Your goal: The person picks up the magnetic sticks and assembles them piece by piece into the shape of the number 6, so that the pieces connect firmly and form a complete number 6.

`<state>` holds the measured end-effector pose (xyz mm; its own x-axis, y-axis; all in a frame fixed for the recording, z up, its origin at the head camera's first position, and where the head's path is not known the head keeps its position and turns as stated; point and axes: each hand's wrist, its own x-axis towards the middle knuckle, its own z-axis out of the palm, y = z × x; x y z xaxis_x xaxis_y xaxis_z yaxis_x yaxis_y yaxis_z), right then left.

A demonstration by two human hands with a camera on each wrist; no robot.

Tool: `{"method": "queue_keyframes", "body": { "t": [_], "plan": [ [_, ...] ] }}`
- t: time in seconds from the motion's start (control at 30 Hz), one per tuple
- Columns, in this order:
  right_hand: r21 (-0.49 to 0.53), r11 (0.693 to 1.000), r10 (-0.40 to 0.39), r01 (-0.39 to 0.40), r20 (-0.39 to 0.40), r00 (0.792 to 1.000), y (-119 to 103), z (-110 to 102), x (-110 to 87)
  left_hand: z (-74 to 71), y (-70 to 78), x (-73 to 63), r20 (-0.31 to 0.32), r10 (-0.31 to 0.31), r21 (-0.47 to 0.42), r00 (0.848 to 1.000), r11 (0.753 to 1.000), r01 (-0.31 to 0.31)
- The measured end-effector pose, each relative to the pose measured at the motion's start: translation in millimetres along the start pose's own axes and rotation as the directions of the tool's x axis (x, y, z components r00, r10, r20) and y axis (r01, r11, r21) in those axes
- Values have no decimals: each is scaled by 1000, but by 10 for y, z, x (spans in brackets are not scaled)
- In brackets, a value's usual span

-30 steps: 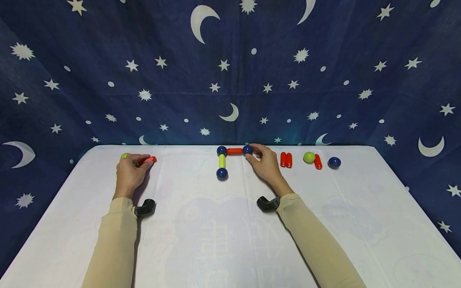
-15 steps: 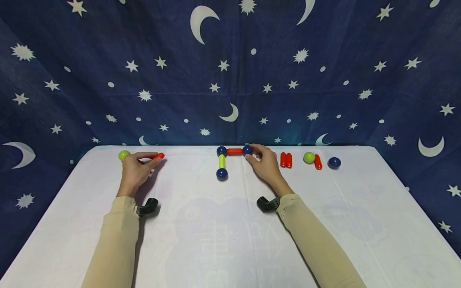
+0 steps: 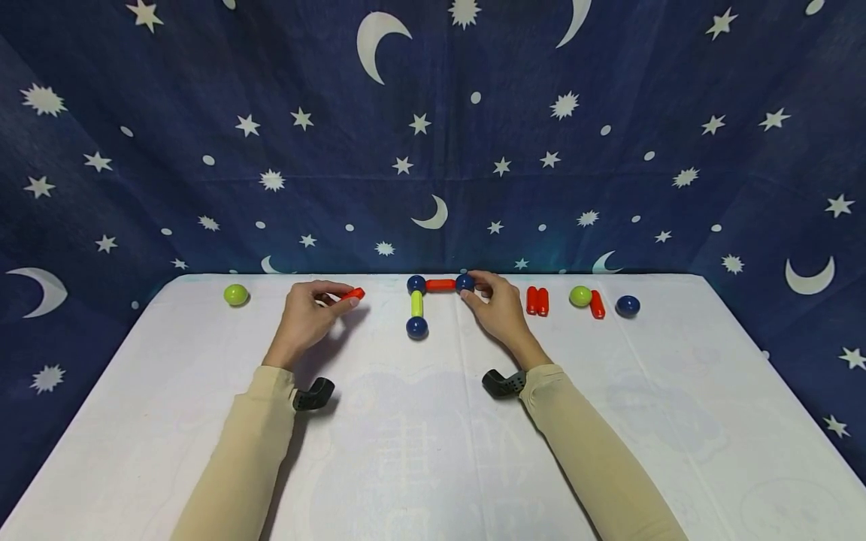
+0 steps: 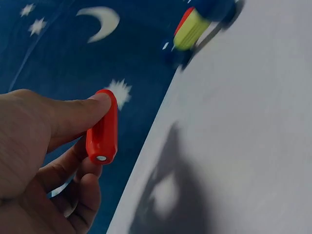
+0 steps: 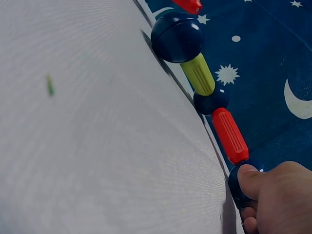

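My left hand (image 3: pixel 306 319) pinches a red magnetic rod (image 3: pixel 353 294) between thumb and fingers. A small metal dot shows on that red rod's end (image 4: pixel 101 158) in the left wrist view. At the table's far side, my right hand (image 3: pixel 499 309) holds a blue ball (image 3: pixel 464 282) with thumb and fingertips. That ball joins a red rod (image 5: pixel 229 135), which runs to a corner blue ball (image 3: pixel 416 283). From this corner a yellow-green rod (image 3: pixel 416 303) leads to another blue ball (image 3: pixel 416 327) nearer me. The left hand's rod is apart from this L-shaped assembly.
A lone green ball (image 3: pixel 235 294) lies at the far left. Right of my right hand are two red rods (image 3: pixel 537 300) side by side, a green ball (image 3: pixel 580 296) beside a red rod (image 3: pixel 598 304), and a blue ball (image 3: pixel 628 306). A starry blue cloth (image 3: pixel 433 150) rises behind the white table (image 3: pixel 406 436).
My left hand has moved right from beside the far-left green ball, carrying the red magnetic rod toward the assembly. My right hand and the assembly have stayed in place.
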<state>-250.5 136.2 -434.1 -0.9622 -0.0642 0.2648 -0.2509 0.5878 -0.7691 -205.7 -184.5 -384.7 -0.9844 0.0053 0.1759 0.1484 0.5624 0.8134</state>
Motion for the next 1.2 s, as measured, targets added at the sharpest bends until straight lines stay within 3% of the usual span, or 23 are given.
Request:
{"method": "queue_keyframes", "body": {
  "t": [0.13, 0.3, 0.5, 0.93, 1.2],
  "plan": [
    [-4, 1000, 4, -4, 2, 1000, -8, -5, -2, 152, 118, -12, 93, 21, -15, 995, 1000, -19],
    [-6, 1000, 12, -12, 2, 1000, -22, -6, -2, 250, 195, -49, 210, 37, -47, 977, 999, -28],
    [0, 1000, 8, -8, -2, 1000, -20, -4, -1, 316, 246, -83, 318, 2, -74, 948, 997, 22],
    [-11, 1000, 14, -14, -15, 1000, -41, -4, -10, 389, 294, -106, 387, -93, -78, 918, 988, 133],
    [-7, 1000, 6, -6, -21, 1000, -32, 0, 1, 413, 363, -142, 493, -118, -179, 862, 956, 233]
  ]
}}
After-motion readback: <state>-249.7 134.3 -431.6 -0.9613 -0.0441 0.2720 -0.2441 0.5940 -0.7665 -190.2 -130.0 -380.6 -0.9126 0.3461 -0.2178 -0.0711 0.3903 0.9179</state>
